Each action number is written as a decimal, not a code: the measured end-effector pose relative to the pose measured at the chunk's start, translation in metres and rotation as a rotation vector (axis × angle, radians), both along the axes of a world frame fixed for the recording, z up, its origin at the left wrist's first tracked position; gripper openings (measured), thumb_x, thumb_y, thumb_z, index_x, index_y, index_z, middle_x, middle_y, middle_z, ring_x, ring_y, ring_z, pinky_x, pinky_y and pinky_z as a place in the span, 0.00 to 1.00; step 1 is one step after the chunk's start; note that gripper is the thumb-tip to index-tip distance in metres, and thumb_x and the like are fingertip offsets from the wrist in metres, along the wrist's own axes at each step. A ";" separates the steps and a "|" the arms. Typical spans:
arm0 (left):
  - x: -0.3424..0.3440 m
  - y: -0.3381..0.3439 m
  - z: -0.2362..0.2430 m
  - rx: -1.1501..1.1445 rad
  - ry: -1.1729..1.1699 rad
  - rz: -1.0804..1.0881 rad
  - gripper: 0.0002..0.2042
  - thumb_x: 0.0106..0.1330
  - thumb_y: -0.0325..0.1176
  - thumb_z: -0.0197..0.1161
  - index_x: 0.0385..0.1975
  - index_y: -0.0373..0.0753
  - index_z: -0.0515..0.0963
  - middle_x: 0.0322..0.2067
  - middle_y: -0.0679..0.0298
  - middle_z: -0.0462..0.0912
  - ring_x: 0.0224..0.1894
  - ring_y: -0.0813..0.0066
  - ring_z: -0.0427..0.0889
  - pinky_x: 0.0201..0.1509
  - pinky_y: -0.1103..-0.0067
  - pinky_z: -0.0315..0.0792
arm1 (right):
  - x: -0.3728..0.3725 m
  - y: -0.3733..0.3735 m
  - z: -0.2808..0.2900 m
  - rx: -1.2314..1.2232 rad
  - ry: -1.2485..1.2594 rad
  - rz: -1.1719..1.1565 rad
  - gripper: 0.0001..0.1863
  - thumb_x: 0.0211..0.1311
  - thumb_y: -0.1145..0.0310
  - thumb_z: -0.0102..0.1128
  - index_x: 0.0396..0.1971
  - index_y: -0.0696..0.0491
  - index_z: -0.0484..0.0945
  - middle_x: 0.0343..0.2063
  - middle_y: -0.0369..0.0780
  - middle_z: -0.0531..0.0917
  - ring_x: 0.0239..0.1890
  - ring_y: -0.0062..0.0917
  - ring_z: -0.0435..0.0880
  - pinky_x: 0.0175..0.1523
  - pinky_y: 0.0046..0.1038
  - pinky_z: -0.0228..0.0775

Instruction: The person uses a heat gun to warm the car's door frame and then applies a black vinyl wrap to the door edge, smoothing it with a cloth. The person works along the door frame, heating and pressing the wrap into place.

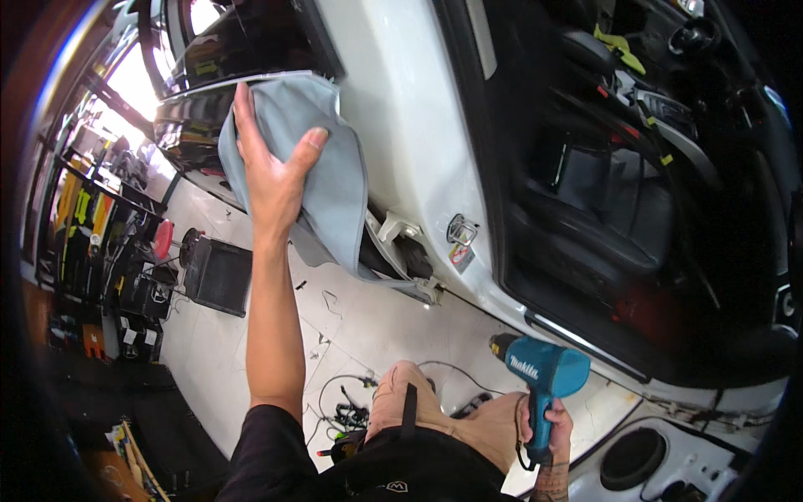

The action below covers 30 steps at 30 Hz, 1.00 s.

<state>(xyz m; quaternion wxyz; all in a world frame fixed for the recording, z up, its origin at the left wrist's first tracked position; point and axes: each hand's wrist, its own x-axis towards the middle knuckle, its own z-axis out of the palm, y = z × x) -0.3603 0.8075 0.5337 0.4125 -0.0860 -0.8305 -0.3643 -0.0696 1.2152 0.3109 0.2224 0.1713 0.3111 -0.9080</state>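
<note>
My left hand [274,180] is raised, thumb spread from the stretched fingers, against a grey-blue flexible sheet [335,188]. The sheet drapes over a rear corner of a white car [397,109], beside a glossy dark panel [188,130]. Its lower edge hangs loose near a pale bracket [400,226] on the body. Low on the right, my right hand [559,428] grips the handle of a teal heat gun [548,368]. The heat gun's nozzle points left, apart from the sheet, and its cord hangs below the handle.
The car's doorway is open on the right, showing a black seat [619,201] and a metal door striker [460,227]. An open door with a round speaker [633,458] stands at lower right. Tangled cables [350,414] lie by my legs; a black box [217,276] and crowded shelves [88,213] are left.
</note>
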 end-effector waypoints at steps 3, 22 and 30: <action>-0.003 -0.002 -0.012 0.001 0.055 -0.047 0.54 0.54 0.57 0.70 0.72 0.30 0.47 0.70 0.37 0.52 0.73 0.51 0.54 0.74 0.65 0.51 | 0.006 0.000 -0.069 0.011 -0.002 0.108 0.30 0.49 0.62 0.63 0.50 0.62 0.66 0.31 0.50 0.77 0.19 0.35 0.79 0.24 0.32 0.75; 0.021 0.001 -0.067 0.008 0.096 -0.245 0.42 0.62 0.55 0.63 0.71 0.41 0.52 0.62 0.55 0.67 0.62 0.66 0.67 0.65 0.71 0.62 | 0.003 -0.024 -0.397 0.269 0.145 0.323 0.30 0.57 0.63 0.57 0.60 0.58 0.66 0.35 0.43 0.81 0.28 0.27 0.82 0.33 0.24 0.76; 0.029 0.005 -0.108 0.032 0.163 -0.081 0.59 0.51 0.68 0.65 0.74 0.40 0.39 0.70 0.42 0.52 0.70 0.47 0.60 0.65 0.52 0.64 | -0.010 -0.014 -0.444 0.191 0.185 0.342 0.31 0.53 0.64 0.59 0.57 0.59 0.64 0.34 0.47 0.79 0.26 0.33 0.81 0.31 0.30 0.76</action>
